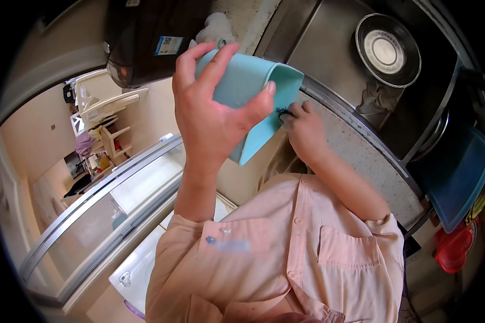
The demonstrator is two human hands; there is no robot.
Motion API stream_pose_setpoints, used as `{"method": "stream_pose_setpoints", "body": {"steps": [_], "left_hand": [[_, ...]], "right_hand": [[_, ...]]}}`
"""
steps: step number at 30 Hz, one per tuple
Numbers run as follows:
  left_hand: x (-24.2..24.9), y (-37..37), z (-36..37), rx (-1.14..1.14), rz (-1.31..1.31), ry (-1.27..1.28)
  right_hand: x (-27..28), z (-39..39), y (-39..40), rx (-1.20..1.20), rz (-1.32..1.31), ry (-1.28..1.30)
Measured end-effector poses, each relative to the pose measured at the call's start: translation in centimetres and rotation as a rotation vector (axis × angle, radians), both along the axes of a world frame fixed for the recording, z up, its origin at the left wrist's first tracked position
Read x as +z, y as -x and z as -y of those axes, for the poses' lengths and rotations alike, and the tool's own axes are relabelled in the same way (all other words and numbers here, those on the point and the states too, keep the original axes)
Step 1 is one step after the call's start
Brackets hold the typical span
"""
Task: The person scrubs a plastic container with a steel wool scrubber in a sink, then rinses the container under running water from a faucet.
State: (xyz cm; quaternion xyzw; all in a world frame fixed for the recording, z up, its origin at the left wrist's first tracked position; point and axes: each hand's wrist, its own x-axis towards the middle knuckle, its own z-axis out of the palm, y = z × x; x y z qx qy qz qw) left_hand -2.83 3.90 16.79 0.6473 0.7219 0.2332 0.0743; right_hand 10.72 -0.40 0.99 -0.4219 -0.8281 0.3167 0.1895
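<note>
A light blue plastic container (237,78) is tipped on its side in front of my chest, its open mouth facing right. My left hand (213,105) grips it, with fingers spread over the outer wall and the thumb at the rim. At the mouth, my right hand (307,132) has its fingers curled and pinched around a small dark, wiry-looking clump (282,112) against the container's inner side. What the clump is I cannot make out, and part of it is hidden by the fingers.
Beyond the counter edge (355,129) is a metal sink (328,43) with a round dark pan (412,64) and a grey cloth (377,98). A dark appliance (140,48) stands upper left, beside a white bag (216,28). A blue tray (450,175) and red basin (451,250) are at right.
</note>
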Motion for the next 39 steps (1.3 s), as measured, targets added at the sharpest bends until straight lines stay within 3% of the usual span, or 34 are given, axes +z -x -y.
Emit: {"method": "stream_pose_setpoints", "body": {"steps": [2,8,11,13,15,20,23,26,29,32,35,38,39], "left_hand": [[0.0,0.1,0.1,0.0,-0.004,0.005],[0.2,0.0,0.1,-0.014,-0.008,0.007],[0.3,0.1,0.4,-0.015,-0.022,0.013],[0.5,-0.2,0.1,0.016,-0.007,0.041],[0.4,-0.2,0.1,0.017,0.01,0.041],[0.3,-0.1,-0.1,0.007,0.008,0.035],[0.1,0.0,-0.1,0.006,0.014,0.03],[0.3,-0.1,0.0,0.022,0.04,0.043],[0.3,0.0,0.1,0.018,0.016,0.043],[0.2,0.2,0.1,0.006,0.005,0.038],[0.1,0.2,0.1,0.008,0.0,0.028],[0.1,0.2,0.0,0.014,-0.009,0.029],[0.2,0.2,0.0,0.012,-0.012,0.028]], "right_hand": [[-0.8,0.8,0.3,-0.081,-0.128,0.282],[-0.1,0.1,0.4,0.044,0.058,-0.155],[0.6,-2.3,-1.5,-0.437,-0.055,-0.008],[0.5,-2.4,-2.9,-0.501,-0.201,0.235],[0.6,-2.1,-3.8,-0.502,-0.372,0.518],[1.0,0.2,-0.6,-0.097,-0.285,0.274],[-1.4,0.8,0.3,-0.034,-0.182,0.057],[-0.4,0.3,-0.3,0.098,-0.06,-0.104],[0.1,-0.2,-0.9,-0.178,-0.082,0.096],[1.6,0.1,-2.0,-0.194,-0.176,0.439],[1.1,1.6,-1.3,-0.145,-0.242,0.553],[0.3,2.9,-0.2,-0.202,-0.269,0.48],[-0.1,3.1,0.1,-0.176,-0.216,0.346]]}}
